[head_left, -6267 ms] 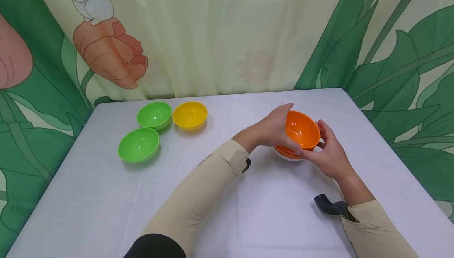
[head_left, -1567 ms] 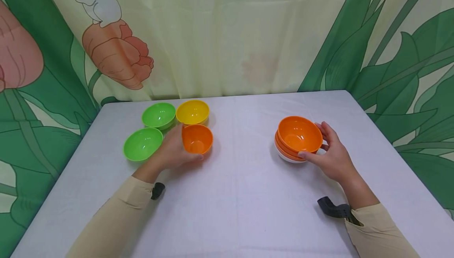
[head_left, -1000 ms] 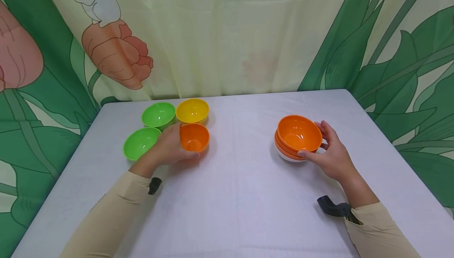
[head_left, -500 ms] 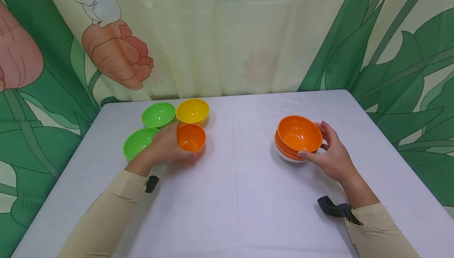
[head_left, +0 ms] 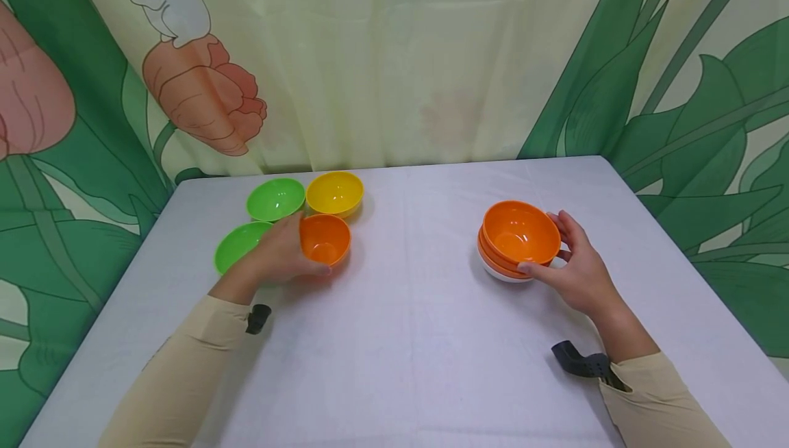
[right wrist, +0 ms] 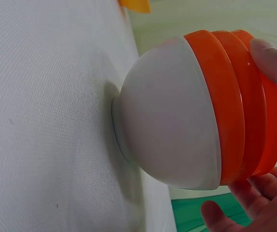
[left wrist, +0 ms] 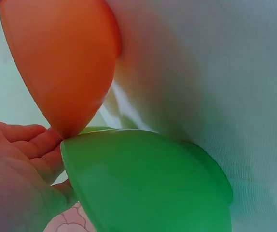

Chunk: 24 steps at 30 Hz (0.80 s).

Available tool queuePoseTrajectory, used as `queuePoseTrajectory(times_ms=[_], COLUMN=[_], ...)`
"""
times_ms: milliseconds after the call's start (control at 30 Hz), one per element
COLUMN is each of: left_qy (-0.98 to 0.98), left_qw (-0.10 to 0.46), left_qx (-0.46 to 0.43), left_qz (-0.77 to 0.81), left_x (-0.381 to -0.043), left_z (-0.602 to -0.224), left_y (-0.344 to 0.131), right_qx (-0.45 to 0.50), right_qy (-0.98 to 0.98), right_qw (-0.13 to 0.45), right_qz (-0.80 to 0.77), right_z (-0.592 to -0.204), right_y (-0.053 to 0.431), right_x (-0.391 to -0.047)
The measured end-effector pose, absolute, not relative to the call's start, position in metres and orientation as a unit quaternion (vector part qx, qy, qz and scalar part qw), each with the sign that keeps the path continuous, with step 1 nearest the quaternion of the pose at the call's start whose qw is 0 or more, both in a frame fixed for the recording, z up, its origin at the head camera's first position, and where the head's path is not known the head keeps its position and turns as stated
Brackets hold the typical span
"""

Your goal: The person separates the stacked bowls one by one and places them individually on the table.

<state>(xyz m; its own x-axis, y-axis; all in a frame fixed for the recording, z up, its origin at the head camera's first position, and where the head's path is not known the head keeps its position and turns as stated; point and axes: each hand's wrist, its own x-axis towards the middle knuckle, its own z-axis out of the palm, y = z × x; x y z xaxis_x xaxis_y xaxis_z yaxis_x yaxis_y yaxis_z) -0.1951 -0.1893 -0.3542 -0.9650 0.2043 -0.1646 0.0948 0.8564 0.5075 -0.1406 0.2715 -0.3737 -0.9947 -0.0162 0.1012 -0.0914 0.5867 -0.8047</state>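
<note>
My left hand (head_left: 280,253) holds a single orange bowl (head_left: 325,239) by its side, thumb at the near edge. It is in front of the yellow bowl (head_left: 335,193). In the left wrist view the orange bowl (left wrist: 66,63) meets the rim of a green bowl (left wrist: 148,183), with fingers behind. That nearer green bowl (head_left: 237,246) is partly hidden by my hand; another green bowl (head_left: 275,199) sits behind. At the right, my right hand (head_left: 576,270) grips a stack of orange bowls (head_left: 520,234), nested in a white bowl (right wrist: 170,116), thumb on the top rim.
A white cloth covers the table (head_left: 407,352). Behind its far edge hangs a printed curtain (head_left: 394,57) with leaves and a carrot. Black wrist mounts (head_left: 579,360) stick out from the beige sleeves (head_left: 659,400).
Earlier both hands were at the right stack. My left hand has carried one orange bowl to the left group, then shifted it slightly further left toward the green bowls. My right hand stays at the stack.
</note>
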Motion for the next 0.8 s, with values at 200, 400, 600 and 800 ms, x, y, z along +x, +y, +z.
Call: queuePoseTrajectory(times_ms=[200,400,600,800], left_qy=[0.957,0.952,0.946,0.939], left_qw=[0.118,0.087,0.060,0.092], left_qx=[0.066,0.097,0.130,0.136], left_qz=[0.257,0.277,0.291,0.303], left_x=[-0.195,-0.195,-0.194,-0.189], left_z=[-0.353,-0.354,-0.347,-0.338], left_y=[-0.190,-0.188,-0.175,-0.153], right_qx=[0.030,0.028,0.028,0.026], right_qy=[-0.890,-0.890,-0.889,-0.888], right_qw=[0.043,0.044,0.045,0.042], right_qz=[0.452,0.453,0.455,0.457], right_z=[-0.373,-0.373,-0.373,-0.373], right_y=[0.272,0.272,0.272,0.272], right_x=[-0.140,-0.140,-0.139,-0.140])
